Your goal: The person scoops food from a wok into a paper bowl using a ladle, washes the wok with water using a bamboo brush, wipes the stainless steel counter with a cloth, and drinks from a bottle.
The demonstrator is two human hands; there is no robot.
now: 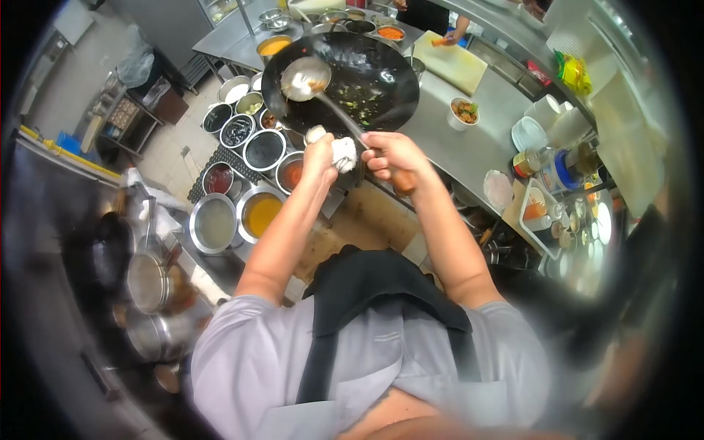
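My left hand [320,158] is closed around the near end of a large black wok [389,77], with a bunched white cloth [344,155] at its grip. The handle itself is mostly hidden. Green and brown bits of food [361,111] lie in the wok. My right hand [396,158] is wrapped round the wooden-ended handle of a metal ladle [306,79]. The ladle's round bowl is over the left side of the wok, with some food remnants in it.
At left stand several metal pots of sauces, including a yellow one [262,213] and a dark one [264,150]. A white tub of food [463,114] stands on the steel counter [433,132]. Beyond, another person's hand [458,31] is over a cutting board [458,64].
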